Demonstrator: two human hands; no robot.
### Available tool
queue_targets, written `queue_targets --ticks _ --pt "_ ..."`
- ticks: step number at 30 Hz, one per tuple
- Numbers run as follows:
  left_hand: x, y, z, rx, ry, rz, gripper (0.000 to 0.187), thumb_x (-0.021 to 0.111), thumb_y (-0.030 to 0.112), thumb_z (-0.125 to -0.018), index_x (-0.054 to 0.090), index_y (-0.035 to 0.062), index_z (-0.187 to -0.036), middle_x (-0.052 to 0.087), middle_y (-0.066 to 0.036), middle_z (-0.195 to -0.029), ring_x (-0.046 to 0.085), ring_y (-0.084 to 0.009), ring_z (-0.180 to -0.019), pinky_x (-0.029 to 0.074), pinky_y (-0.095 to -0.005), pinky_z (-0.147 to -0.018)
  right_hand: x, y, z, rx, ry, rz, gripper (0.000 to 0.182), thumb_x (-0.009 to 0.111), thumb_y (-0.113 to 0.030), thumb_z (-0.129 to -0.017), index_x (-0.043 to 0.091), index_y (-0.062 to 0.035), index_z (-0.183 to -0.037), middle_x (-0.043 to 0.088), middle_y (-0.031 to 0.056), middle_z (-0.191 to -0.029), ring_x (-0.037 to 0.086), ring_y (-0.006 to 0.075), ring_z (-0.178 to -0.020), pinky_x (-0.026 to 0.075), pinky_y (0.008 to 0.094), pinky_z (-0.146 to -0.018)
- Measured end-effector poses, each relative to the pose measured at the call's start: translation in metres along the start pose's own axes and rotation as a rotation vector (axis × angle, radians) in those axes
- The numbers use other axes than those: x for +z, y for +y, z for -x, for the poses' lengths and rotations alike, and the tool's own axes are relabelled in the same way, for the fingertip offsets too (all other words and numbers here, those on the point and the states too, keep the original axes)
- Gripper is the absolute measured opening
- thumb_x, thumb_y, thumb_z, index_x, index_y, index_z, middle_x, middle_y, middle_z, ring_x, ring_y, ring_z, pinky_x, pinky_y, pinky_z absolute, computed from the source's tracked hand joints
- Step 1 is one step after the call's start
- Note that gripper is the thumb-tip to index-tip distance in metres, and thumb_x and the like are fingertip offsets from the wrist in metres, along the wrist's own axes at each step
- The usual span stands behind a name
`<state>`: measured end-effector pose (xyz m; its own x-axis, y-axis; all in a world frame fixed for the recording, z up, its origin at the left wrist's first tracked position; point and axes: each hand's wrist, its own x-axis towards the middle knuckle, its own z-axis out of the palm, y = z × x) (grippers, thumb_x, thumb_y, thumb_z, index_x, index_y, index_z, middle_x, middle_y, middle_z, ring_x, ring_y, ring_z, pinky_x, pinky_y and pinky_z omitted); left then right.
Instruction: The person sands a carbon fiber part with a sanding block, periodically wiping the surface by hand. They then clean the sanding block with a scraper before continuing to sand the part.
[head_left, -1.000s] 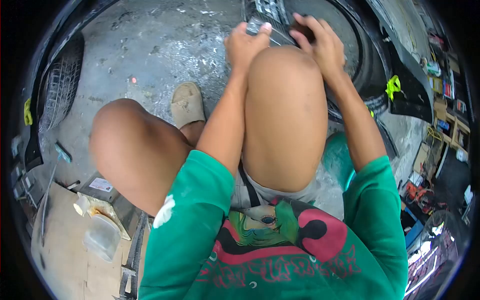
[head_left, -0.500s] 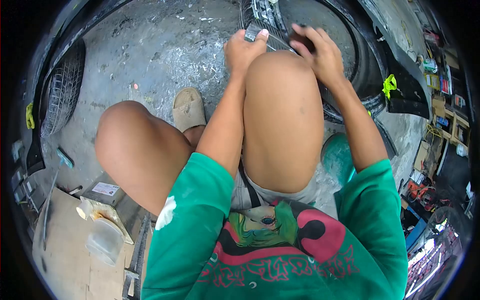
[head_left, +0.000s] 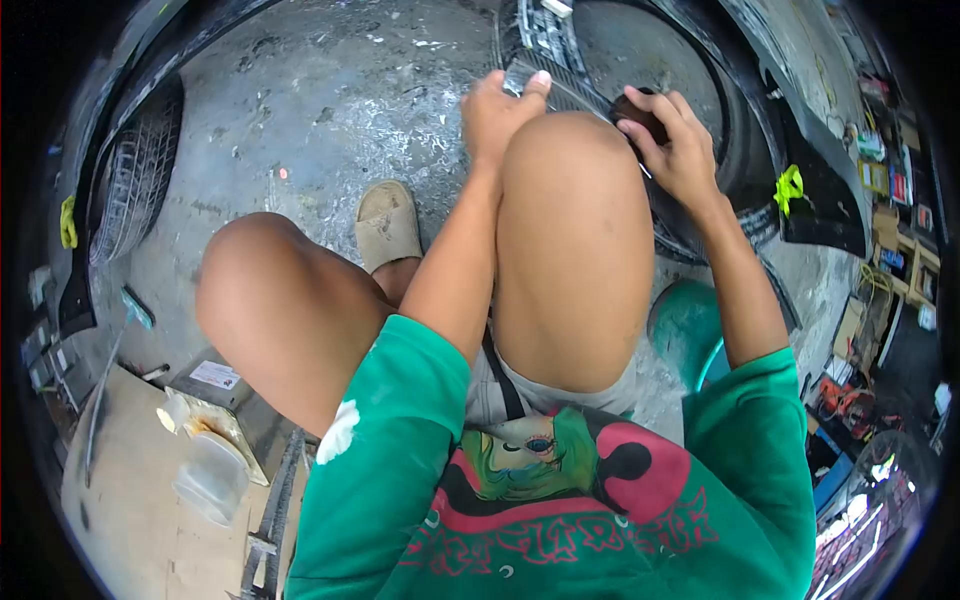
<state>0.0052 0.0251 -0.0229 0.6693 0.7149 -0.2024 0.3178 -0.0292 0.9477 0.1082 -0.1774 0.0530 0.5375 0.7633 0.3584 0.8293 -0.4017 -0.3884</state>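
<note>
Beyond my raised right knee, my left hand (head_left: 503, 112) is closed on the end of a dark ribbed car part (head_left: 568, 92) with a pale edge. The thumb lies on top of that edge. My right hand (head_left: 676, 140) grips a small dark brown block (head_left: 641, 116) between thumb and fingers, close against the same part. My knee hides some of the part and the spot where the block meets it. Black curved trim (head_left: 720, 75) and further dark pieces lie on the floor around it.
A green bucket (head_left: 687, 325) stands beside my right leg. A tire (head_left: 138, 190) is at the left. Lower left are a grey box (head_left: 207, 385), a plastic tub (head_left: 213, 478) and cardboard (head_left: 120, 470). Black panels with a yellow-green ribbon (head_left: 789, 188) arch around the front, and cluttered shelves (head_left: 905, 260) line the right.
My right hand has moved right and down along the dark part with the block, which now shows more plainly. My left hand keeps its hold. The whole view has shifted slightly.
</note>
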Motion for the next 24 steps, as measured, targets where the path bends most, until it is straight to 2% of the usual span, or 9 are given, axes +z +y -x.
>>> queue_targets --ticks 1,4,7,12,15,17,19,23,24 --pt "-0.005 0.003 -0.001 0.000 0.011 -0.007 0.060 0.082 0.045 -0.083 0.073 -0.0065 -0.112 0.072 -0.032 -0.114 0.067 -0.0450 -0.113 0.052 -0.0506 -0.101 0.003 -0.003 -0.001 0.011 0.004 0.023 0.039 0.080 -0.025 -0.090 0.073 -0.0238 -0.129 0.070 0.0078 -0.102 0.072 0.0329 -0.096 0.059 0.0429 -0.081" --pt "-0.005 0.027 0.021 0.083 0.108 0.056 0.040 0.081 0.035 -0.087 0.070 -0.0040 -0.086 0.075 -0.025 -0.084 0.073 -0.0390 -0.081 0.055 -0.0497 -0.079 0.034 -0.026 -0.040 0.073 0.020 0.085 0.040 0.081 -0.023 -0.090 0.073 -0.0192 -0.129 0.070 0.0099 -0.104 0.071 0.0337 -0.096 0.058 0.0421 -0.082" --pt "-0.003 0.019 0.015 0.044 0.046 0.041 0.038 0.080 0.033 -0.087 0.070 -0.0036 -0.087 0.075 -0.024 -0.083 0.072 -0.0386 -0.075 0.055 -0.0489 -0.076 0.036 -0.020 -0.040 0.033 0.027 0.052 0.041 0.082 -0.021 -0.089 0.072 -0.0161 -0.129 0.069 0.0116 -0.102 0.071 0.0339 -0.097 0.057 0.0407 -0.084" --pt "-0.005 0.007 -0.001 -0.032 -0.033 0.066 0.048 0.083 0.038 -0.084 0.073 -0.0063 -0.100 0.075 -0.027 -0.094 0.073 -0.0412 -0.091 0.056 -0.0501 -0.085 0.012 -0.003 -0.014 0.046 -0.023 0.025 0.034 0.078 -0.027 -0.092 0.070 -0.0227 -0.125 0.070 0.0077 -0.103 0.071 0.0358 -0.094 0.058 0.0463 -0.079" --pt "0.001 -0.004 0.000 -0.016 -0.039 -0.020 0.073 0.081 0.047 -0.084 0.067 -0.0129 -0.125 0.067 -0.034 -0.127 0.062 -0.0498 -0.122 0.050 -0.0521 -0.104 0.027 -0.016 -0.030 0.063 0.014 0.056 0.036 0.078 -0.028 -0.092 0.071 -0.0233 -0.128 0.069 0.0084 -0.103 0.070 0.0352 -0.094 0.057 0.0444 -0.078" --pt "0.005 0.002 0.005 -0.016 0.015 -0.043 0.068 0.079 0.048 -0.086 0.070 -0.0106 -0.119 0.069 -0.033 -0.123 0.064 -0.0484 -0.119 0.051 -0.0515 -0.102 0.056 -0.029 -0.062 0.043 0.077 0.055 0.037 0.077 -0.027 -0.093 0.072 -0.0229 -0.130 0.068 0.0094 -0.102 0.069 0.0357 -0.093 0.056 0.0435 -0.078" --pt "0.000 0.005 0.001 -0.037 -0.042 -0.065 0.061 0.078 0.047 -0.087 0.072 -0.0083 -0.112 0.071 -0.032 -0.118 0.067 -0.0465 -0.115 0.051 -0.0512 -0.100 0.058 -0.035 -0.072 -0.001 0.012 0.020 0.043 0.081 -0.022 -0.083 0.073 -0.0223 -0.125 0.065 0.0166 -0.102 0.069 0.0390 -0.094 0.055 0.0467 -0.079" --pt "-0.010 0.017 0.010 0.008 -0.087 0.068 0.044 0.082 0.039 -0.089 0.074 -0.0021 -0.102 0.078 -0.018 -0.096 0.074 -0.0290 -0.090 0.055 -0.0418 -0.088 0.027 -0.006 -0.066 0.105 -0.014 -0.136 0.045 0.083 -0.018 -0.088 0.071 -0.0147 -0.131 0.073 0.0117 -0.112 0.072 0.0287 -0.100 0.056 0.0395 -0.089" --pt "-0.009 0.016 0.008 -0.002 -0.085 0.065 0.041 0.083 0.038 -0.089 0.074 -0.0008 -0.101 0.078 -0.015 -0.094 0.073 -0.0255 -0.088 0.055 -0.0399 -0.086 0.003 -0.012 -0.062 0.254 0.010 -0.362 0.044 0.084 -0.014 -0.089 0.070 -0.0122 -0.131 0.075 0.0080 -0.116 0.070 0.0178 -0.107 0.054 0.0364 -0.095"
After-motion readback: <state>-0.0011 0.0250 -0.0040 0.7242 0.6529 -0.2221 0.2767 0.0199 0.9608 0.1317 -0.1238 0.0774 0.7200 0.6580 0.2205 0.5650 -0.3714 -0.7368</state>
